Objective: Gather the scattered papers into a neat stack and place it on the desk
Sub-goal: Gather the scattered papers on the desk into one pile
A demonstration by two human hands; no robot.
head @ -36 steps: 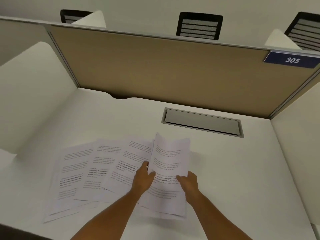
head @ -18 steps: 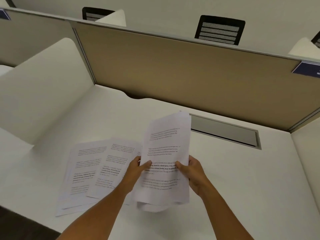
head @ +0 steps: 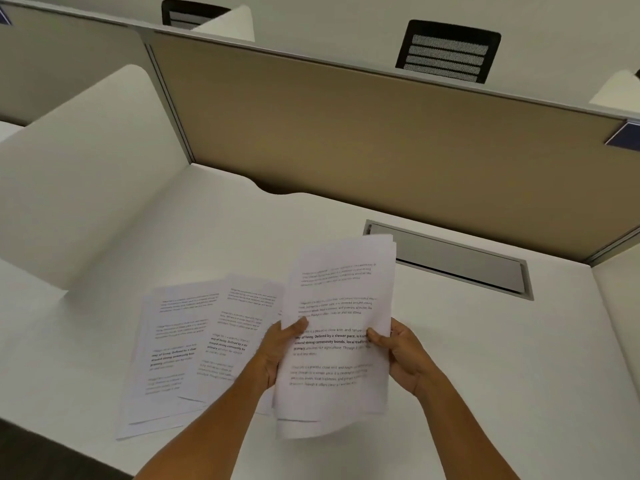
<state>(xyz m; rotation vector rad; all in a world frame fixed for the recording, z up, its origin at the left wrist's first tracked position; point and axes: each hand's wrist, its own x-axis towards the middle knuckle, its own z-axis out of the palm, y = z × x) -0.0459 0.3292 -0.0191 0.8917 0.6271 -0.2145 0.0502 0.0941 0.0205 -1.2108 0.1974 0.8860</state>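
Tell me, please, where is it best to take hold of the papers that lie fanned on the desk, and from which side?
Probably the near right corner of the fanned papers, approached from the right. There the sheets overlap, so one pinch could catch several, and the left hand is closest. Both hands, the right hand too, now hold the lifted sheets.

A held bundle of papers [head: 341,327], white sheets printed with black paragraphs, stands nearly upright above the table [head: 485,358], its edges loosely aligned and its bottom edge curling. The loose papers [head: 194,341] lie flat on the table just to its left, fanned out and overlapping, their printed sides facing up.
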